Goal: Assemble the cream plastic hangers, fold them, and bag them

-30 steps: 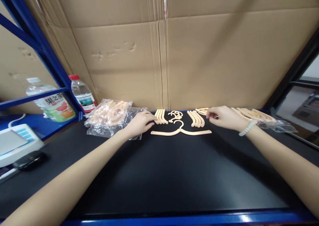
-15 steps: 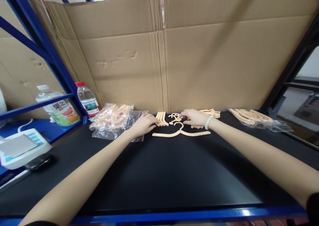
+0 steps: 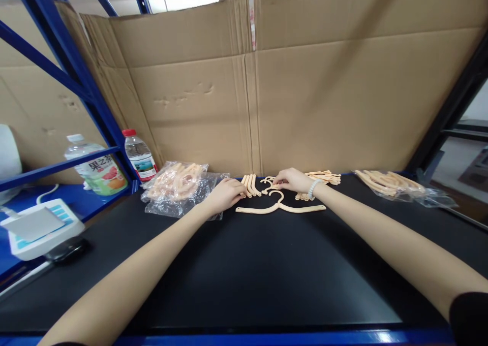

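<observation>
A peach plastic hanger point(image 3: 280, 207) lies flat on the black tabletop point(image 3: 244, 270). Behind it sit a small stack of curved arm pieces point(image 3: 250, 184) and a few loose hook pieces point(image 3: 268, 182). My left hand point(image 3: 224, 193) rests palm down, fingers spread, its fingertips against the arm pieces. My right hand point(image 3: 293, 180), a bead bracelet on the wrist, has its fingers curled down on a hook piece. More curved pieces point(image 3: 324, 176) lie just right of that hand, partly hidden by the wrist.
A clear bag of peach parts point(image 3: 177, 183) lies at my left, another bag point(image 3: 389, 183) at far right. Two bottles point(image 3: 139, 155) stand by the blue rack point(image 3: 76, 71). A white device point(image 3: 38, 226) sits at left. Cardboard point(image 3: 305, 92) walls the back.
My right hand moved left from the far curved pieces to the hook pieces. My left hand stayed at the arm pieces. The camera tilted up a little.
</observation>
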`<control>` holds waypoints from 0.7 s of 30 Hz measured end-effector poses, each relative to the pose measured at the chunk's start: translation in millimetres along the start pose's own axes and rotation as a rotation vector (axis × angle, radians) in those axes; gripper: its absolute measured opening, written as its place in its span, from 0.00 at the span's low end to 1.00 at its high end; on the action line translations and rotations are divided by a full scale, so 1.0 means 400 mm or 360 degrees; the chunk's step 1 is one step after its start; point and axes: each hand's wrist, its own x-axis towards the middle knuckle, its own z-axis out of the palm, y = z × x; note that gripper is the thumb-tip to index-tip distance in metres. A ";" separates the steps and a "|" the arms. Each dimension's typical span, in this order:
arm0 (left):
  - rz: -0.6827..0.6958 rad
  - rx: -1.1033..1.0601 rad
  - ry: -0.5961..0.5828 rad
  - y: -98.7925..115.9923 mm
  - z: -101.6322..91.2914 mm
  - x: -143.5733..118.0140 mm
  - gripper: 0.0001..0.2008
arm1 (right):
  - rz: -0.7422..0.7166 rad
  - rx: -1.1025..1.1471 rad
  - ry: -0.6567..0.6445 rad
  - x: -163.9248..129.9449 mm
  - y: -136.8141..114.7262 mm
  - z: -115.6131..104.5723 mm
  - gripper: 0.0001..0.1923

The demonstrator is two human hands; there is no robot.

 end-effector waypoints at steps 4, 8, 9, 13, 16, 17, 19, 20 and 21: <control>0.0031 -0.0017 -0.0007 0.000 -0.002 0.002 0.07 | 0.0084 -0.0006 0.0099 0.013 0.004 -0.015 0.10; 0.0055 -0.0041 -0.0018 -0.002 0.002 0.006 0.07 | 0.0272 -0.0065 0.0170 0.041 0.008 -0.042 0.11; 0.0060 -0.0046 -0.0019 -0.003 0.003 0.007 0.07 | 0.0309 -0.0087 0.0158 0.052 0.009 -0.050 0.11; 0.0095 -0.0060 -0.0021 -0.002 0.003 0.008 0.08 | 0.0375 -0.0201 0.0051 0.103 0.007 -0.079 0.14; 0.0106 -0.0075 -0.0002 0.002 0.000 0.006 0.10 | 0.0354 -0.0315 -0.0051 0.144 -0.012 -0.090 0.15; 0.0102 -0.0085 0.0013 0.003 0.000 0.005 0.10 | 0.0339 -0.0358 -0.0090 0.156 -0.023 -0.091 0.15; 0.0083 -0.0115 0.0057 0.005 -0.003 0.004 0.10 | 0.0301 -0.0447 -0.0171 0.179 -0.048 -0.087 0.16; 0.0070 -0.0137 0.0085 0.007 -0.004 0.003 0.10 | 0.0278 -0.0491 -0.0214 0.189 -0.063 -0.082 0.17; 0.0056 -0.0165 0.0116 0.008 -0.006 0.002 0.11 | 0.0252 -0.0534 -0.0258 0.198 -0.077 -0.075 0.17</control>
